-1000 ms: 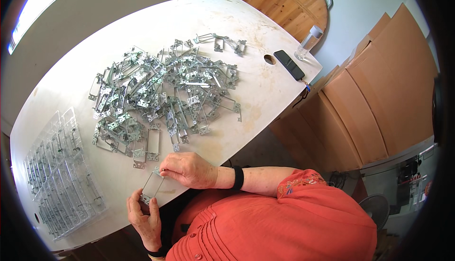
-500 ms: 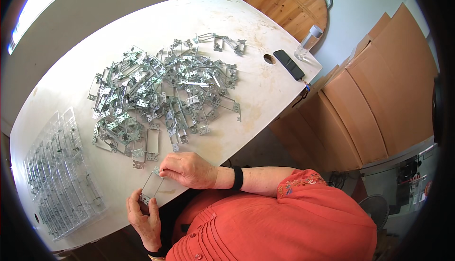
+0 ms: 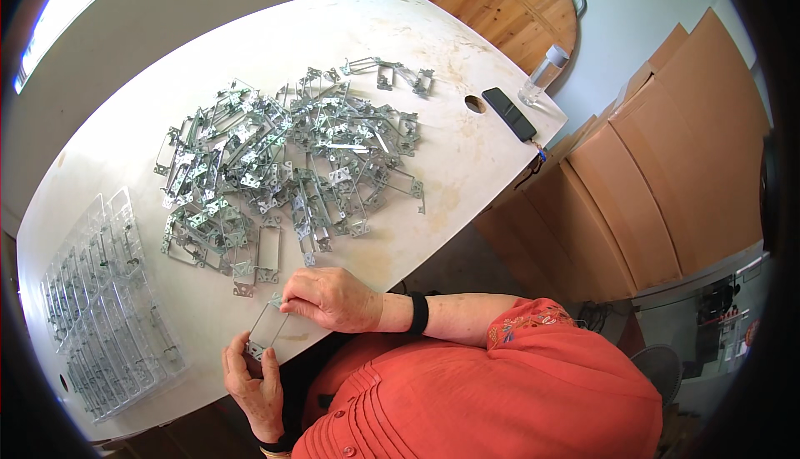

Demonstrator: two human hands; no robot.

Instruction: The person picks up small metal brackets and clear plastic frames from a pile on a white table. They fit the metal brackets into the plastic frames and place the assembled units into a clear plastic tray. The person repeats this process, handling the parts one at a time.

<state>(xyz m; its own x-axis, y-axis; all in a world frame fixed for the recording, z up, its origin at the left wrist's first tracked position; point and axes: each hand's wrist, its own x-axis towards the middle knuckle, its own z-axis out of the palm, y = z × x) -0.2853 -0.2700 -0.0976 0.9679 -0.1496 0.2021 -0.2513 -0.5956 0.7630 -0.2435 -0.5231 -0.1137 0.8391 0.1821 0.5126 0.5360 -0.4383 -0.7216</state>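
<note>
Between my two hands is a rectangular metal frame bracket [image 3: 265, 322], two thin parallel rods joined by small punched plates at the ends. My left hand [image 3: 254, 386] grips its lower end between thumb and fingers. At the upper end, my right hand [image 3: 332, 299] pinches the bracket with thumb and forefinger. My fingertips partly cover both ends. Just beyond my hands lies a big loose pile of similar metal brackets [image 3: 275, 151], tangled together on the white table [image 3: 367, 255].
To the left lies a clear plastic tray [image 3: 171, 351] with metal parts in its slots. A black phone [image 3: 508, 113] and a clear bottle [image 3: 543, 74] with a pale cap sit at the far right corner, near a round hole [image 3: 474, 104]. Cardboard sheets [image 3: 658, 176] stand right of the table.
</note>
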